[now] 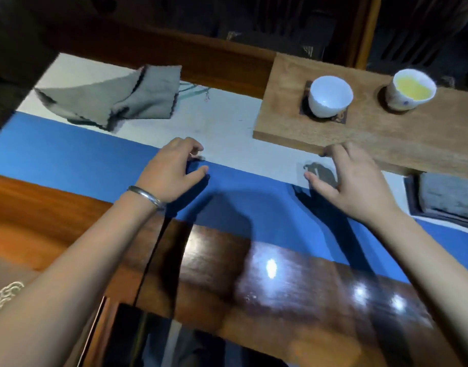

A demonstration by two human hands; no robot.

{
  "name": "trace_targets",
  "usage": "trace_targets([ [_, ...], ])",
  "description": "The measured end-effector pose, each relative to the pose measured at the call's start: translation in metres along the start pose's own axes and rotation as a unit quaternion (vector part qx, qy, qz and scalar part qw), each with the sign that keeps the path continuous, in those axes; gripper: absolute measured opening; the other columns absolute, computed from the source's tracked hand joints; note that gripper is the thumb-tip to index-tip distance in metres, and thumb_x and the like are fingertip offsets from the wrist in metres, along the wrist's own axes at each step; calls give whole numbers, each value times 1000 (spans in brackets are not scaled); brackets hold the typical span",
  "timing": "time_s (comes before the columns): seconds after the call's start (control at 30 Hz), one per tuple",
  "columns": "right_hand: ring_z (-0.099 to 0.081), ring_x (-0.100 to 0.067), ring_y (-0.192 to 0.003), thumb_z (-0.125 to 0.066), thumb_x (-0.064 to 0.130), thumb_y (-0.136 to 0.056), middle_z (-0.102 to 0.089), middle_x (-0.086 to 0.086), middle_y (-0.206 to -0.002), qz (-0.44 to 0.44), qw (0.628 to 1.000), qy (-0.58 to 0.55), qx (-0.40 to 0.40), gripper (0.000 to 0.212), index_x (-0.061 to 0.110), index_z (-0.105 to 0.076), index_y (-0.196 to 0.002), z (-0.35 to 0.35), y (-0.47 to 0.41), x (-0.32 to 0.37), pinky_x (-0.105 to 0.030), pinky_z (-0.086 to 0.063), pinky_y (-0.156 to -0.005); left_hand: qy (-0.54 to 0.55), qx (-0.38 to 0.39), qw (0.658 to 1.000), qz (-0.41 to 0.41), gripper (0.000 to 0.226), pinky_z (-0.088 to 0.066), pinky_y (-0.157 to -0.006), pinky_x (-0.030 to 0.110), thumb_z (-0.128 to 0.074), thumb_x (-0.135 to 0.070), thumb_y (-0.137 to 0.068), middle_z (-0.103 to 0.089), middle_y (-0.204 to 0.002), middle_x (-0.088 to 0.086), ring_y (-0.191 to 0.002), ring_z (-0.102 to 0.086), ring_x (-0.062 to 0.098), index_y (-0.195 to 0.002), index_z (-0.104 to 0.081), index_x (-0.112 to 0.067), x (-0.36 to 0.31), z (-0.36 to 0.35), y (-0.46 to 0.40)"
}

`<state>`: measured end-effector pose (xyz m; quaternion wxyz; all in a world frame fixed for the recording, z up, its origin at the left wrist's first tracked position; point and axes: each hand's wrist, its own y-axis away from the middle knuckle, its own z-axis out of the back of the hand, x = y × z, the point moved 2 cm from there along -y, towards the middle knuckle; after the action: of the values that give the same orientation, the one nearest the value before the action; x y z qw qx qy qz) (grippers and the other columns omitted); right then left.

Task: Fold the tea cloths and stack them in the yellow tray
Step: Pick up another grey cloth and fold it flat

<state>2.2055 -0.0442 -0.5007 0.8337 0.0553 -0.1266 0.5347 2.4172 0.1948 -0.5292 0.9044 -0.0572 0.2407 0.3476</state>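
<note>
Blue runner (68, 160), blurred cloth (116, 99), tray (412, 197) cut off

Two hands: left hand (172, 169), right hand (352, 181); two grey cloths (113, 98) (448, 193); two white cups (329, 96) (411, 88); one wooden board (373, 133); one bracelet (145, 196).

One head-worn camera looks steeply down and forward, close over the bench (254, 274), view tilted, far edge toward twelve o'clock.

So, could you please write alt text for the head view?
Two bare hands, left and right, hover empty over a blue-and-white table runner. A rumpled grey cloth lies far left; two cups sit on a wooden board at right.
</note>
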Motion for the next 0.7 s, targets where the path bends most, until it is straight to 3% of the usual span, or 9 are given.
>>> trace_targets([
  [0.2, -55, -32, -93, -58, 42, -87, -57, -16, -102, 63, 998, 11, 10, 44, 5, -57, -111, -22, -94, 104, -39, -43, -76, 4, -50, 997, 54, 37, -37, -79, 23, -69, -27, -83, -59, -109, 10, -100, -57, 24, -114, -56, -11, 107, 65, -1],
  [0.33, -54, -31, -103, -50, 48, -87, -56, -15, -113, 95, 995, 6, 29, 50, 8, -55, -118, -47, -152, 168, -42, -44, -85, 27, -69, 995, 67, 36, -42, -85, 26, -67, -28, -84, -60, -111, 8, -101, -57, 22, -114, -57, -11, 162, 91, -11],
  [0.53, -53, -30, -102, -55, 46, -87, -56, -15, -112, 133, 990, 13, 36, 43, 13, -54, -114, -86, -211, 232, -36, -44, -79, 37, -103, 991, 79, 33, -39, -77, 22, -65, -27, -83, -59, -111, 4, -99, -53, 16, -113, -56, -15, 213, 105, -24],
  [0.7, -51, -26, -97, -56, 47, -85, -54, -11, -108, 166, 985, 4, 55, 43, 14, -53, -113, -111, -237, 259, -39, -47, -77, 80, -113, 988, 73, 37, -41, -79, 21, -69, -20, -76, -58, -107, 1, -90, -45, 8, -111, -59, -17, 232, 101, -31],
])
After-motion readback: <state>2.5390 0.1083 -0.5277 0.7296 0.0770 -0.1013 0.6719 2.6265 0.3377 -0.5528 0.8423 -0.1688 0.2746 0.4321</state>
